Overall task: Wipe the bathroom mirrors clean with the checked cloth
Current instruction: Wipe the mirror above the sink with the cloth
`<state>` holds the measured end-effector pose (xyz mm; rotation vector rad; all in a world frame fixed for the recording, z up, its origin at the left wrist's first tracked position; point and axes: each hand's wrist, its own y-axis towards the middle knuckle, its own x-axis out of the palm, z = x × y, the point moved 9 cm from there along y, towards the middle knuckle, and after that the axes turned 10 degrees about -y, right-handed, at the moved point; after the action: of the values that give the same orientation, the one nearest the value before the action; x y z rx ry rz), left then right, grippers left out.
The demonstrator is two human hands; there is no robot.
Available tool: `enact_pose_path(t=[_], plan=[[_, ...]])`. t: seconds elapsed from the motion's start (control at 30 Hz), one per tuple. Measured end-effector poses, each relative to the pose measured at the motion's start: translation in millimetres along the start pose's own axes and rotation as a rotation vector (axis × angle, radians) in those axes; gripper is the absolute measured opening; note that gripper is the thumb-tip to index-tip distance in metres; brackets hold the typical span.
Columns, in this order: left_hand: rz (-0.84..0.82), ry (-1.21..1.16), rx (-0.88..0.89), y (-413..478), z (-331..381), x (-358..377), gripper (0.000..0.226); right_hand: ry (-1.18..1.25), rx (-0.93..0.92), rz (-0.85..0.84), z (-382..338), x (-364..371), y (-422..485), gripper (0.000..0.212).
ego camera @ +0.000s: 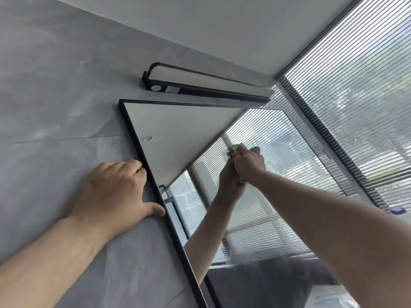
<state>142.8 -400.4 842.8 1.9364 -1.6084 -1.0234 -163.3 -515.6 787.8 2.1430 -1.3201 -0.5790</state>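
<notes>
Mirror (178,138); right hand (249,163) hides most of cloth (234,150).

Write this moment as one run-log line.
left hand: braced on wall by mirror frame | right hand: presses cloth to mirror glass | stage: wiping

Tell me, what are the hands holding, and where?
The right hand grips the bunched cloth around its middle against the mirror. The left hand holds nothing.
</notes>
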Motion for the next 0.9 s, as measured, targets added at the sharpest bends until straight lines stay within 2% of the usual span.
enact_pose_path(t=[0.1, 0.13, 0.17, 0.23, 0.27, 0.33, 0.47, 0.57, 0.67, 0.77, 0.9], plan=[[0.011, -0.081, 0.001, 16, -15, -14, 0.064, -0.017, -0.242, -0.033, -55, -5, 6, 0.042], [-0.002, -0.082, -0.006, 23, -21, -18, 0.068, -0.025, -0.302, -0.048, -74, -6, 7, 0.049], [-0.017, -0.036, -0.022, 31, -27, -21, 0.085, -0.027, -0.353, -0.061, -94, -7, 6, 0.055], [-0.097, 0.083, -0.142, 41, -44, -20, 0.138, -0.029, -0.428, -0.059, -126, -12, 8, 0.061], [-0.151, 0.113, -0.209, 42, -52, -17, 0.156, -0.028, -0.463, -0.034, -139, -17, 9, 0.060], [-0.211, 0.110, -0.254, 41, -58, -12, 0.165, -0.025, -0.535, 0.011, -163, -23, 11, 0.052], [-0.186, 0.105, -0.219, 41, -54, -11, 0.155, 0.029, -0.651, 0.023, -194, -14, 10, 0.040], [-0.170, 0.117, -0.214, 42, -54, -10, 0.153, 0.040, -0.655, 0.074, -192, -20, 20, 0.038], [-0.184, 0.134, -0.211, 42, -55, -7, 0.151, -0.018, -0.560, 0.055, -173, -22, 49, 0.037], [-0.165, 0.126, -0.211, 43, -55, -9, 0.151, 0.033, -0.427, 0.001, -151, -17, 80, 0.039], [-0.146, 0.114, -0.205, 42, -52, -12, 0.153, 0.066, -0.375, -0.041, -145, -16, 97, 0.039]])
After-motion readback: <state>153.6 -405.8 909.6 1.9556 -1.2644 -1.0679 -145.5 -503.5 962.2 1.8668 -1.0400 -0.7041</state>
